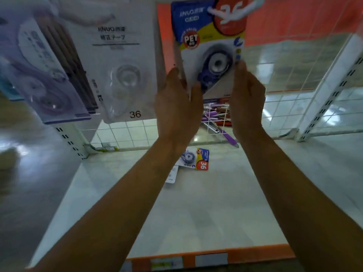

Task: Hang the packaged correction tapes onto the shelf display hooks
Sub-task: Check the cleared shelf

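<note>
blue pack lifted to the hook

both hands steady one packaged correction tape [212, 46] by its lower corners. the left hand [176, 101] pinches the left edge and the right hand [247, 91] grips the right, likely to steer its top slot onto the white hook [233, 8]. whether it is threaded yet is too blurred to tell. spare packs [196, 159] lie on the shelf [216, 213] below, and a white pack [125, 65] hangs beside it.
</note>
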### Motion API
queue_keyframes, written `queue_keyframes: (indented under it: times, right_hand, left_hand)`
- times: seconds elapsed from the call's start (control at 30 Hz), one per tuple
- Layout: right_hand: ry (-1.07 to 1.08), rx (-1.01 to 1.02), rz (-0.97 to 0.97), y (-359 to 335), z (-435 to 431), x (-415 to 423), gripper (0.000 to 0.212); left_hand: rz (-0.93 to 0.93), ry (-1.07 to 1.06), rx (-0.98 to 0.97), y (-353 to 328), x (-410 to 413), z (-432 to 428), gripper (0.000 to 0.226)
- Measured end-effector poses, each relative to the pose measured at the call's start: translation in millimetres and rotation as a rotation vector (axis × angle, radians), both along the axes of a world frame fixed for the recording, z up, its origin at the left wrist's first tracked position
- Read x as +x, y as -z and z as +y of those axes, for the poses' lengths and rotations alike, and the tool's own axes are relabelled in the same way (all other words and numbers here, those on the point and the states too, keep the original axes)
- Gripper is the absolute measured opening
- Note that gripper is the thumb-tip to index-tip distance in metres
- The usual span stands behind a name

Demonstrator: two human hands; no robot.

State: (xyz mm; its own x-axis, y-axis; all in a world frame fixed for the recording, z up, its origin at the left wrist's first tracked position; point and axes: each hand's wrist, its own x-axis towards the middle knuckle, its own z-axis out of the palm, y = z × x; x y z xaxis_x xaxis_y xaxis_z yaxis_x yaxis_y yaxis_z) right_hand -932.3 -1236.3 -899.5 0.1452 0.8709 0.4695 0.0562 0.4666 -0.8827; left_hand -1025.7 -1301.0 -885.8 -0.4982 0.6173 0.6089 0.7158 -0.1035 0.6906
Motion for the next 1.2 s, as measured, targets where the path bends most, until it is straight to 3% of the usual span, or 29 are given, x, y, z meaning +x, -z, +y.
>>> queue_keyframes:
  times: [0.1, 0.2, 0.3, 0.4, 0.57, 0.67, 0.8, 0.83, 0.93, 1.07, 1.13, 1.2]
  right_hand:
    - [0.061, -0.070, -0.031, 67, 3, -1, 0.042]
    - [0.060, -0.224, -0.338, 132, 7, 0, 0.033]
    - [-0.081, -0.402, -0.745, 184, 3, 6, 0.027]
    - [-0.262, -0.478, -0.989, 218, -2, 8, 0.039]
    - [-0.447, -0.406, -1.284, 246, 11, -6, 0.075]
    - [-0.472, -0.368, -1.407, 254, 13, -14, 0.070]
    - [-0.296, -0.252, -1.454, 259, -5, -17, 0.042]
    - [-0.246, -0.195, -1.454, 259, -14, -17, 0.035]
    - [-0.110, 0.010, -1.387, 258, -46, -20, 0.012]
    - [-0.197, 0.109, -1.360, 264, -75, -14, 0.019]
    - [-0.242, 0.090, -1.347, 259, -86, -10, 0.020]
    - [-0.312, 0.069, -1.327, 250, -98, -6, 0.015]
  left_hand:
    - [-0.029, 0.045, -0.071, 58, 2, 0, 0.042]
    - [0.062, 0.097, -0.315, 125, -4, 3, 0.037]
    - [0.345, 0.133, -0.739, 181, -14, 5, 0.043]
    - [0.565, 0.150, -0.962, 213, -28, 14, 0.060]
    - [0.419, 0.239, -1.161, 237, -40, 35, 0.082]
    - [0.357, 0.249, -1.180, 246, -41, 36, 0.083]
    - [0.200, 0.012, -1.009, 243, -27, 18, 0.033]
    - [0.118, -0.038, -1.032, 245, -24, 13, 0.035]
    - [-0.327, -0.133, -1.035, 251, -23, 4, 0.049]
    - [-0.999, -0.100, -0.858, 238, -17, 4, 0.009]
    - [-1.075, -0.137, -0.815, 232, -11, 3, 0.006]
    - [-0.989, -0.172, -0.802, 231, -8, 2, 0.023]
